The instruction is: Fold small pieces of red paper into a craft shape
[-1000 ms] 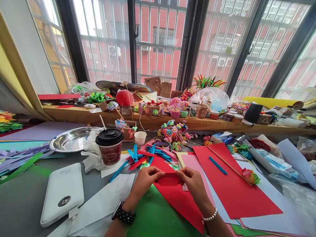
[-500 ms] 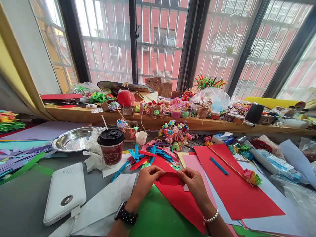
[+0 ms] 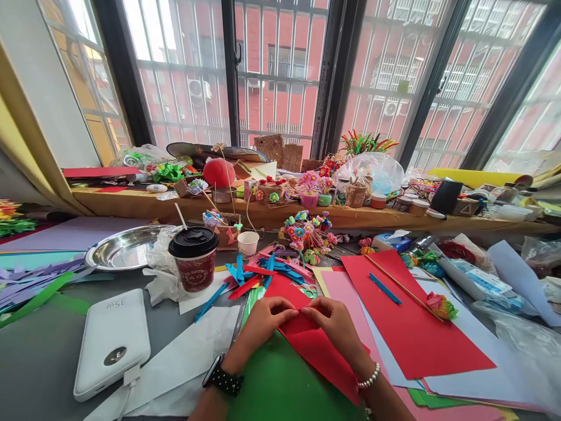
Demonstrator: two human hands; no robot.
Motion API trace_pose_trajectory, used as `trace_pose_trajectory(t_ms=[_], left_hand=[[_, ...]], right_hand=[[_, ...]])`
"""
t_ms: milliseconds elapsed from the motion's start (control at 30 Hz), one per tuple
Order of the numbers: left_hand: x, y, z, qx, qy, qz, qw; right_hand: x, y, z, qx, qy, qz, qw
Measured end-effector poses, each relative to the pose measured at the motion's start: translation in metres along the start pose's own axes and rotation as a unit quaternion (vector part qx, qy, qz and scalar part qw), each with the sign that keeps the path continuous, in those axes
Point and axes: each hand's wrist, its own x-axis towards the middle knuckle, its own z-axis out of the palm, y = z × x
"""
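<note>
In the middle of the head view, my left hand (image 3: 266, 320) and my right hand (image 3: 335, 323) pinch a small piece of red paper (image 3: 302, 326), thumbs and fingertips almost meeting. It blends with a larger red sheet (image 3: 337, 365) underneath, so its exact outline is hard to tell. Below my hands lies a green sheet (image 3: 280, 386). Just beyond my fingers is a pile of folded blue strips (image 3: 289, 272) and red strips (image 3: 249, 286). A dark watch is on my left wrist and a beaded bracelet on my right.
To the left stand a lidded coffee cup (image 3: 193, 263), a white power bank (image 3: 114, 342) with a cable, and a metal bowl (image 3: 125, 248). A paper cup (image 3: 248, 244) is behind the strips. On the right, a red sheet (image 3: 412, 333) carries a stick with a paper flower (image 3: 442, 306).
My hands have come closer together, and the red paper that was stretched between them is now bunched or folded at my fingertips. The whole view has shifted slightly.
</note>
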Motion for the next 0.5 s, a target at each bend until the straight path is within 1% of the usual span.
trace_pose_trajectory(t_ms=[100,267,367,500], left_hand=[[0.002,-0.005,-0.002,-0.002,-0.031,-0.01,0.999],[0.003,-0.011,-0.003,0.021,-0.08,-0.005,0.997],[0.001,-0.013,-0.002,0.031,-0.091,0.006,0.995],[-0.001,-0.014,-0.001,0.036,-0.106,0.02,0.993]], right_hand=[[0.0,0.001,-0.001,-0.01,0.004,-0.001,1.0],[0.001,0.004,-0.001,0.001,0.005,0.013,1.0],[0.001,0.004,-0.001,0.019,0.0,0.018,1.0],[0.0,0.002,0.0,0.035,-0.033,0.017,0.999]])
